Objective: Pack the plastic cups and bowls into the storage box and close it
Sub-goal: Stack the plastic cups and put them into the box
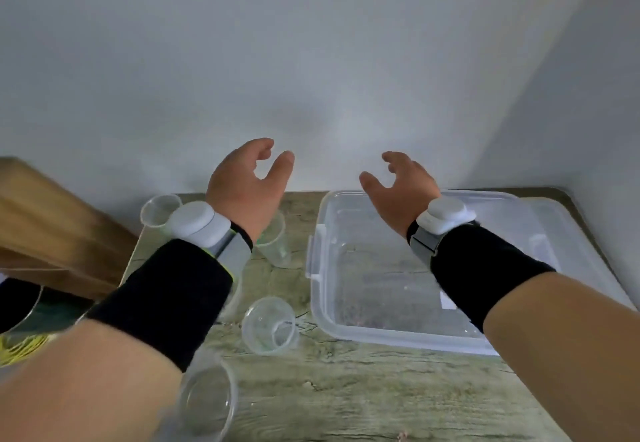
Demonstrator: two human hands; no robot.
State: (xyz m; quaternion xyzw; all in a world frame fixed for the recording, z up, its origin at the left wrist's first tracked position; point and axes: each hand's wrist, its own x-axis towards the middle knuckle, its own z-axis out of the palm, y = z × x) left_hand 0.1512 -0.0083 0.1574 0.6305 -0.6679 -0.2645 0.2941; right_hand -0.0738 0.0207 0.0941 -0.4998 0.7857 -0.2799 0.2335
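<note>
Both grips, left hand (244,183) and right hand (401,188), spread empty above seemingly lidless storage box (398,334).

Clear plastic storage box (398,289), open and empty, at right on wood-grain tabletop; lid not clearly seen. Four clear cups to its left: upright at far edge (157,211), another partly hidden (277,244), one tipped sideways (270,325), one nearest (207,403).

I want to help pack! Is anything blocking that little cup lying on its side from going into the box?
Nothing visible. The tipped cup lies just left of the storage box, which is open and looks empty, with bare table between them.
</note>
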